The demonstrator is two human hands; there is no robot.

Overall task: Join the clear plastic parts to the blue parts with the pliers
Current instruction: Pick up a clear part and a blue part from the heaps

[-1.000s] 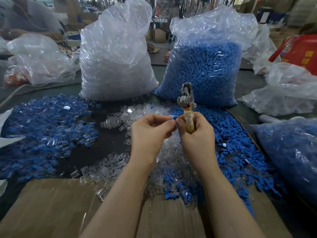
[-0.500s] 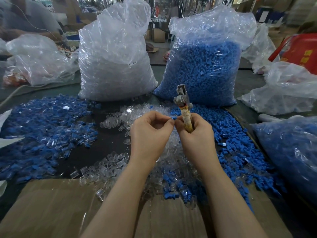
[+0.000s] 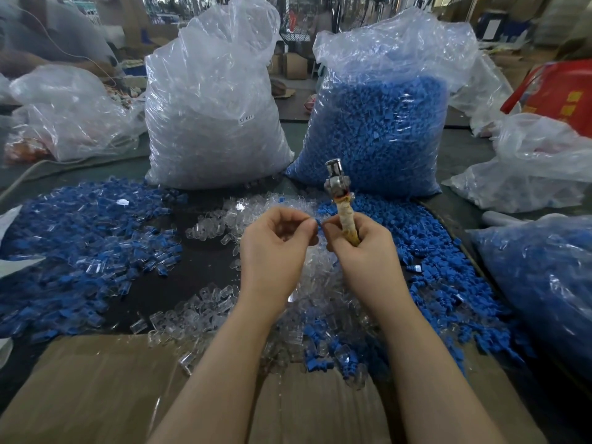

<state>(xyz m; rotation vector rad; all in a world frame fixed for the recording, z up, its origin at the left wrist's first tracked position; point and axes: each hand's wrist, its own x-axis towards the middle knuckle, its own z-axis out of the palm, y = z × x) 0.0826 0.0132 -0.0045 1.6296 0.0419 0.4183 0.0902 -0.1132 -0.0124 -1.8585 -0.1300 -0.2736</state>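
At the centre of the frame we hold our two hands close together above the table. Our right hand (image 3: 362,251) is curled round the wrapped handle of the pliers (image 3: 341,203), which stand nearly upright with the metal head pointing to the top of the frame; whether the head is parted or closed we cannot tell. Our left hand (image 3: 275,248) has its fingers curled, and its fingertips meet the right thumb on a small blue part (image 3: 318,223), pinched between the two hands just left of the pliers' handle. Whether a clear part sits with it we cannot tell.

Under our hands lies a loose heap of clear plastic parts (image 3: 205,302), running from the centre down to the cardboard sheet (image 3: 96,389) at the bottom of the frame. To the right of it spreads a heap of loose blue parts (image 3: 448,283). At the left of the frame lies a wide pile of joined blue-and-clear pieces (image 3: 80,251) on the dark table (image 3: 166,283).

In the upper middle stand two large plastic bags side by side: the left bag of clear parts (image 3: 211,116) and the right bag of blue parts (image 3: 378,129). Another bag holding blue parts (image 3: 544,283) lies at the right edge.
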